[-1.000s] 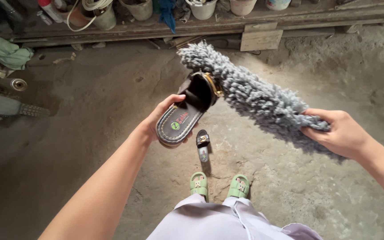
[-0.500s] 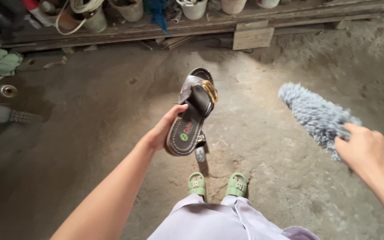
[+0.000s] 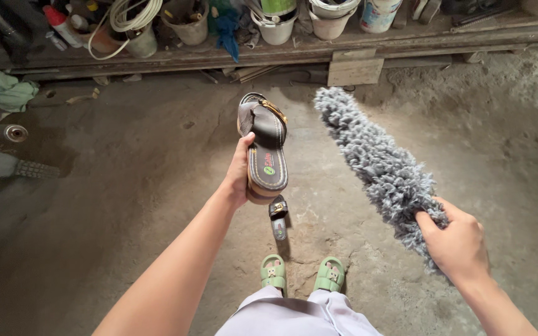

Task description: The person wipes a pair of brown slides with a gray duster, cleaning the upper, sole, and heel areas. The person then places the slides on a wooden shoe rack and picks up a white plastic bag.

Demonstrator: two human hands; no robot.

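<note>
Reaching forward at arm's length, the left hand (image 3: 239,174) wraps its grip around the heel of a dark sandal (image 3: 263,146), toe pointing away. The right hand (image 3: 454,239) clasps a shaggy grey duster (image 3: 378,162), angled up beside the sandal, apart. Buckets (image 3: 328,12) crowd the far shelf (image 3: 281,53); one (image 3: 141,37) carries coiled hose (image 3: 129,14).

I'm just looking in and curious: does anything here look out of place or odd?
One thing: a second dark brown sandal lies alone on the rough concrete floor, apart from its mate, the dark brown sandal with a gold buckle held up in the left hand. The right hand holds a shaggy grey duster beside it, not touching.
</note>
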